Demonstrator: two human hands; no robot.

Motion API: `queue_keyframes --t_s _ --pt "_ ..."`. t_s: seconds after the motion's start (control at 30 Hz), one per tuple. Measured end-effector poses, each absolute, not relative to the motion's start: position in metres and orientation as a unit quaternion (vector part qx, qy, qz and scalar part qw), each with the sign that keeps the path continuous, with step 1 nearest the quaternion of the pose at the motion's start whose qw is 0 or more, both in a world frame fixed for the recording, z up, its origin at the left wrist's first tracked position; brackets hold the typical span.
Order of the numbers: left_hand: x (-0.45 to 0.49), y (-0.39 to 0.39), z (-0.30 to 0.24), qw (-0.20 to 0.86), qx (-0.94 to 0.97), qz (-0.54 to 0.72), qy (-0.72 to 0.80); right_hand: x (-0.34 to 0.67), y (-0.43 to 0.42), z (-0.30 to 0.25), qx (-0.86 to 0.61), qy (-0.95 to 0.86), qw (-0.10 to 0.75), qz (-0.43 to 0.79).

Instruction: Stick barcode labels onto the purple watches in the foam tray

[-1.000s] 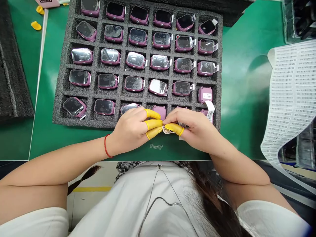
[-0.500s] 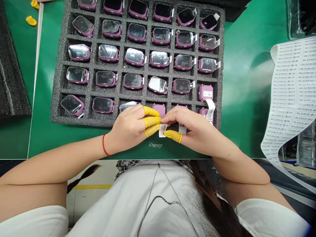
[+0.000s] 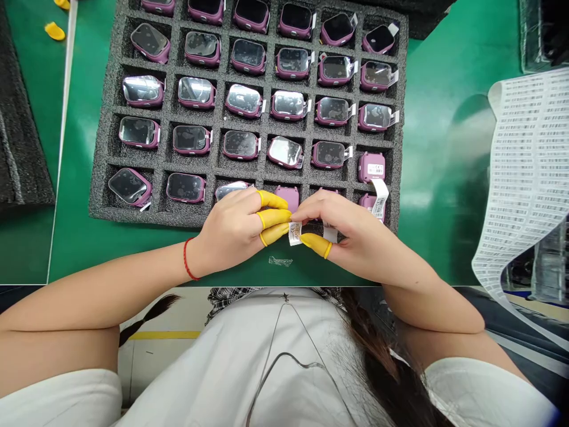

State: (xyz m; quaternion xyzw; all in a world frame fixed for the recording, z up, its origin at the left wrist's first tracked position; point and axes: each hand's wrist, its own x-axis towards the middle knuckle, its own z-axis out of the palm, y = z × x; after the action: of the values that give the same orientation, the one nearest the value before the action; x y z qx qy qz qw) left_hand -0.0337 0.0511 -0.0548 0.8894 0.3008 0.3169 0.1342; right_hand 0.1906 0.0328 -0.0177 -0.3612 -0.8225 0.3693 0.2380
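My left hand (image 3: 237,228), with yellow finger cots on its thumb and fingers, pinches the left edge of a small white printed label (image 3: 294,233). My right hand (image 3: 351,234) curves round the label's other side. Its index fingertip meets the label's upper corner near my left fingertips, while its yellow-capped thumb lies apart, just right of the label. Just behind the fingers, a purple smartwatch body (image 3: 288,197) lies back up in a foam tray (image 3: 142,216). Another watch body beside it is mostly hidden by my right hand.
Several purple watches (image 3: 240,144) lie screen up in the tray's compartments. At right, a face-down watch (image 3: 371,167) has a label strip (image 3: 380,198) near it. A long label sheet (image 3: 528,160) hangs over the right side. Clear film (image 3: 280,261) lies near the table edge.
My right thumb has drawn slightly right, off the label's edge. The label has shifted a little with my left fingers, which keep their pinch.
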Motion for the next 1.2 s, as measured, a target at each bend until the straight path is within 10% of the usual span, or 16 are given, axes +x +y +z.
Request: queue_keyframes --t_s 0.63,1.2 --pt "-0.031 0.052 -0.052 0.126 0.887 0.323 0.304 0.174 0.022 -0.026 -0.366 -0.902 0.228 0.030" --pt "-0.034 0.052 -0.051 0.095 0.908 0.284 0.293 0.173 0.017 -0.021 -0.372 -0.902 0.221 0.002"
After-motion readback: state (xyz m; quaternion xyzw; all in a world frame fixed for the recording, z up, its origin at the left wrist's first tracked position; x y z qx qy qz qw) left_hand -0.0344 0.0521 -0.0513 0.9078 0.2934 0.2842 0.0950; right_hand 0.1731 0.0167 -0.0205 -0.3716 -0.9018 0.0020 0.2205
